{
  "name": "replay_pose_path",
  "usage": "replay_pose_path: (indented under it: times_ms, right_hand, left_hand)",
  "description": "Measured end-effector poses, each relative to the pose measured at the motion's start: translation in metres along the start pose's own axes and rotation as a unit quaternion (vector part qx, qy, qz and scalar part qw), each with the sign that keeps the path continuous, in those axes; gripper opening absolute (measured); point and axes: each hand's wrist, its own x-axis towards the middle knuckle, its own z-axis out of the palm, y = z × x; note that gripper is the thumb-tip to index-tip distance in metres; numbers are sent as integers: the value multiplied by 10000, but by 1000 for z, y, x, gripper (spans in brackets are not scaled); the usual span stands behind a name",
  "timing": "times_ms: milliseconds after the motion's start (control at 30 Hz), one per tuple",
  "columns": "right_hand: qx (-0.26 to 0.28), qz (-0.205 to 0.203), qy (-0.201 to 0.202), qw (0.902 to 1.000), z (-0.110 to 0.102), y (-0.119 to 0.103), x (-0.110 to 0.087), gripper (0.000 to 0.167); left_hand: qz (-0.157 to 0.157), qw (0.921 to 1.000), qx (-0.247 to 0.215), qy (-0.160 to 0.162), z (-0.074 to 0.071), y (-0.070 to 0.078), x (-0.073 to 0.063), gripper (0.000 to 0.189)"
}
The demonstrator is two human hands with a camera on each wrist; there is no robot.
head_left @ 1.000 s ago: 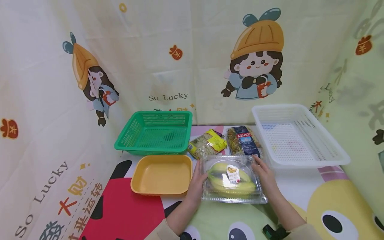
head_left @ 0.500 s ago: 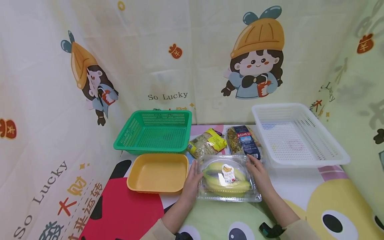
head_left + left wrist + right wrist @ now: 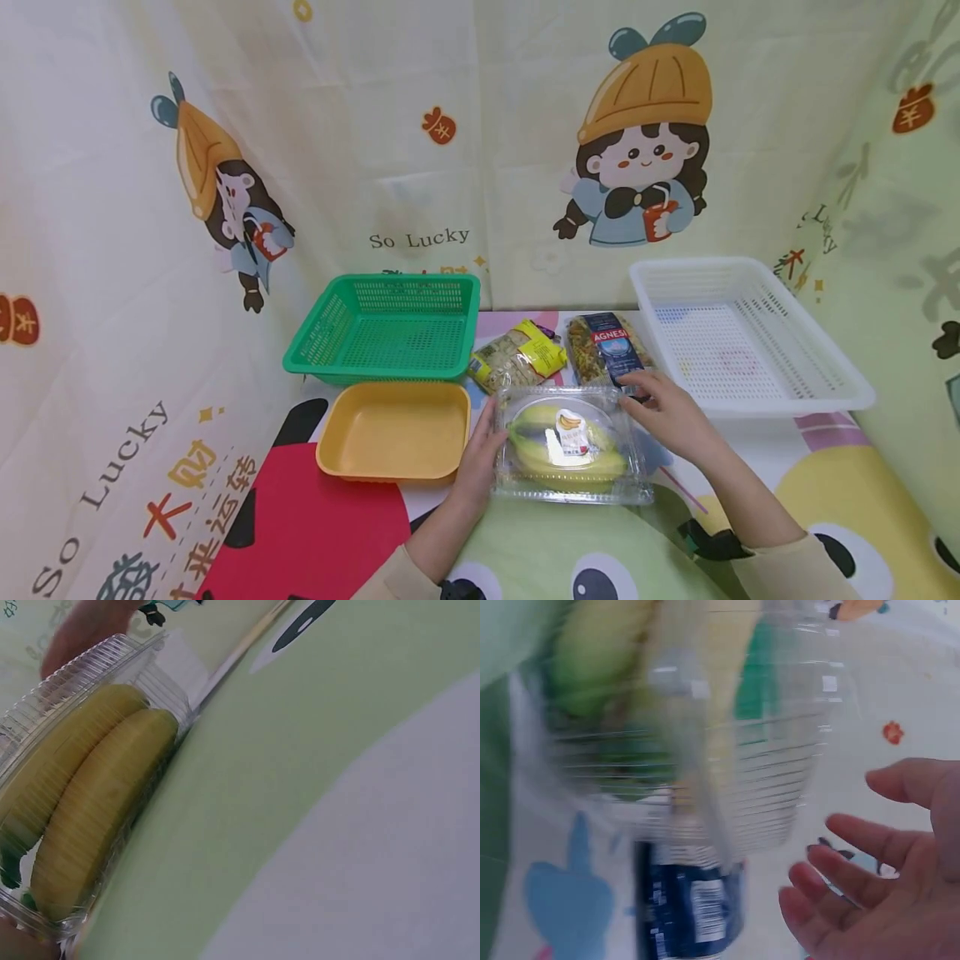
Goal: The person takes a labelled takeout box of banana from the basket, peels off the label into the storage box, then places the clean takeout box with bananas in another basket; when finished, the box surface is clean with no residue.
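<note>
A clear plastic clamshell box of bananas (image 3: 528,487) with a white label on its lid lies in front of me in the head view. My left hand (image 3: 472,467) holds the box by its left side, the thumb against the lid's edge and the other fingers partly hidden. In the left wrist view, yellow bananas (image 3: 105,802) show through the box's ribbed wall. My right hand (image 3: 671,417) hovers by the upper right corner of the box with nothing in it. Its fingers are spread and loosely bent in the right wrist view, apart from the blurred box.
Behind the box lie a yellow-labelled clear bag (image 3: 517,357) and an AGNESI pasta bag (image 3: 611,346). A yellow tray (image 3: 393,433) stands left of my left hand, a green basket (image 3: 382,333) behind it. At right is a white basket (image 3: 720,350).
The box shifted slightly left in both hands, and the yellow tray slid a little left. Since then my right hand has let go of the box's right side and moved rightward off it.
</note>
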Motion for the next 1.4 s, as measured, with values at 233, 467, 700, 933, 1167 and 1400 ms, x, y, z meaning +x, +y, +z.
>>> replay_pose_path:
  times_ms: [233, 467, 700, 933, 1167, 1400]
  right_hand:
    - [22, -651, -1575, 9854, -6, -17, 5, 33]
    - [369, -134, -2126, 9763, 0, -26, 22, 29]
    - [733, 617, -2439, 9651, 0, -34, 36, 21]
    - [796, 839, -2525, 9607, 5, -39, 42, 15]
    - [-146, 764, -2232, 9717, 17, -52, 47, 9]
    - [-842, 547, -2212, 9700, 23, -56, 52, 11]
  left_hand:
    - [-173, 9998, -14, 39, 1, -1, 0, 58]
    - [-159, 9998, 34, 106, 3, -1, 1, 59]
    - [-151, 9999, 39, 59, 2, 0, 2, 59]
    - [-108, 9998, 131, 100, 1, 2, 1, 57]
    - [-85, 9999, 23, 62, 0, 2, 0, 59]
    - [-132, 9998, 63, 152, 0, -1, 0, 59]
